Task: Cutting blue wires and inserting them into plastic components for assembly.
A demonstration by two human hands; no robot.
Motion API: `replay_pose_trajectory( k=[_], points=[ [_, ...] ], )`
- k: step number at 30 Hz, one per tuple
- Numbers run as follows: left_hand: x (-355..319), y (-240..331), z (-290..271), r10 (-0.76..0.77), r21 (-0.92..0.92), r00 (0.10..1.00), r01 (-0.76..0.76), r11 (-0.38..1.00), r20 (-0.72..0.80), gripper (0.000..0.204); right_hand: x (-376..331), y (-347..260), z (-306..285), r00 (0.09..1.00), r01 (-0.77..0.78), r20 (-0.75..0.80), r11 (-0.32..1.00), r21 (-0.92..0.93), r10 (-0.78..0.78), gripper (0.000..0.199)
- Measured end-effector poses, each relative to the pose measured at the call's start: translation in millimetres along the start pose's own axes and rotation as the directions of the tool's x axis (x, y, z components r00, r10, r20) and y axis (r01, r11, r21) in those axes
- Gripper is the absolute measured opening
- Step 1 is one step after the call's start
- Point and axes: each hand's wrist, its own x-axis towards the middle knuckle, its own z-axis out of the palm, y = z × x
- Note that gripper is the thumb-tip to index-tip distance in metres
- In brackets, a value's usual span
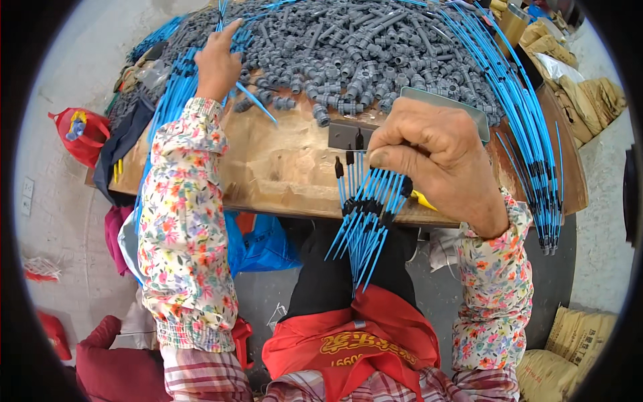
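My right hand is closed in a pinch over the table's near edge. Its thumb and fingertips hold a bundle of thin blue rods with black sleeves, which hangs down past the edge above my lap. My left hand reaches to the far left, index finger stretched out, over a long pile of blue rods. One loose blue rod slants beside that hand. Behind the right hand, partly hidden by it, lie a grey-green tray and a small dark metal block.
A large heap of grey plastic fittings covers the back of the wooden table. More blue rods arch over its right side. A red bag is at the left. Brown sacks stand at the right, and a blue bag sits below the edge.
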Motion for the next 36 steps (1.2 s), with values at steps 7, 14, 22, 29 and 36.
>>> replay_pose_trajectory(
  k=[7, 14, 22, 29, 36],
  points=[
    [-16.8, 49.5, 8.9, -0.108, 0.542, 0.898, -0.158, 0.825, 0.426, 0.036, 1.1, 7.0, 1.6, 1.0, 0.001, 0.023, 0.999, -0.038, 0.0, 0.009],
    [-39.4, 104.3, -44.0, -0.291, -0.158, 0.936, 0.324, 0.933, 0.2, 0.013, 8.6, -3.5, 7.4, 1.0, 0.007, -0.019, 0.999, -0.037, -0.008, 0.009],
    [-160.9, 253.6, -112.4, -0.387, -0.625, 0.745, 0.667, 0.406, 0.544, 0.021, 8.4, -12.3, 9.6, 0.997, -0.075, 0.009, 0.997, 0.013, 0.074, 0.013],
    [-181.3, 279.6, -94.4, -0.425, -0.485, 0.873, 0.487, 0.726, 0.24, 0.053, 9.9, -34.3, 9.4, 0.973, -0.167, 0.16, 0.986, -0.005, 0.165, 0.013],
    [-187.1, 289.1, -86.9, -0.456, -0.483, 0.869, 0.488, 0.727, 0.193, 0.053, 4.7, -35.4, 11.2, 0.988, -0.068, 0.138, 0.997, -0.03, 0.071, 0.013]
  ],
)
